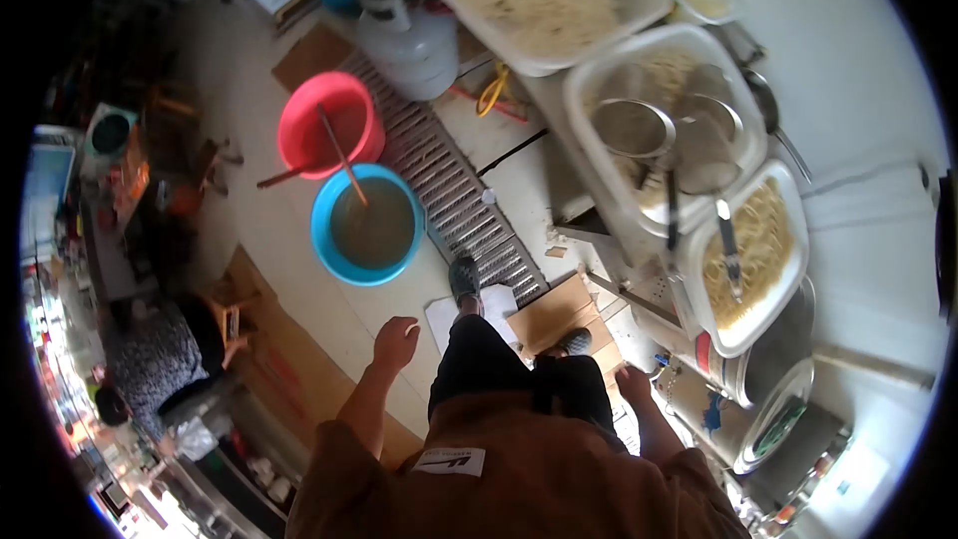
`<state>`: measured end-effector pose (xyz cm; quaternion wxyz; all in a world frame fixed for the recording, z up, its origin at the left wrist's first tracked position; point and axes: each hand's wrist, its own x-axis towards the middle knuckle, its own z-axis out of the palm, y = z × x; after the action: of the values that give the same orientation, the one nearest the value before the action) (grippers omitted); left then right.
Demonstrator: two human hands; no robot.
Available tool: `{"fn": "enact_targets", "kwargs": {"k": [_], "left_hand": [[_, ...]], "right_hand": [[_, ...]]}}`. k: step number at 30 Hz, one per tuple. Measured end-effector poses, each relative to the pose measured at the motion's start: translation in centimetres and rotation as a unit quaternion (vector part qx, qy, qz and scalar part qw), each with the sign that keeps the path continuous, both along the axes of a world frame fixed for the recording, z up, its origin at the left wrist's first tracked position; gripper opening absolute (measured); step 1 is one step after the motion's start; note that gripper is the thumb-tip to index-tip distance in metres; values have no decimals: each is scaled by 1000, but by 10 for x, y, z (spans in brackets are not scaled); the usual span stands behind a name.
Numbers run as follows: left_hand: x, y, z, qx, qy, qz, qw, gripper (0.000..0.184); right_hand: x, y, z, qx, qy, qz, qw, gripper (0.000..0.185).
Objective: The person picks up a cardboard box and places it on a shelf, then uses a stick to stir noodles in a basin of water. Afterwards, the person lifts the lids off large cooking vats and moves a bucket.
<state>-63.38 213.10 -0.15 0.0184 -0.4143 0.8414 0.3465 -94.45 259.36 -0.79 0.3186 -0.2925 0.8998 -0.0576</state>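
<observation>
My left hand hangs beside my thigh, fingers loosely bent, nothing in it. The nearest thing to it is a blue tub of murky liquid on the floor. My right hand hangs low on the other side, also with nothing visible in it; its fingers are small and partly hard to make out. Beyond it stands a white tray of noodles with a black-handled utensil lying on top. A larger white bin holds noodles and metal strainers.
A pink bucket with a long stick touches the blue tub. A metal drain grate runs along the floor near gas cylinders. Flattened cardboard lies under my feet. Another person is at far left.
</observation>
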Motion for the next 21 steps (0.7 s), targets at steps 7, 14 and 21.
{"fn": "enact_targets", "kwargs": {"k": [7,14,21], "left_hand": [[-31,2,-69,121,-34,26,992,20],[-54,27,-152,85,17,30,996,22],[-76,-1,-179,50,-24,64,996,27]], "right_hand": [[-55,-332,-59,-117,-129,30,984,27],[-198,-408,-294,-3,139,34,990,39],[-383,-394,-359,126,262,-125,949,55]]}}
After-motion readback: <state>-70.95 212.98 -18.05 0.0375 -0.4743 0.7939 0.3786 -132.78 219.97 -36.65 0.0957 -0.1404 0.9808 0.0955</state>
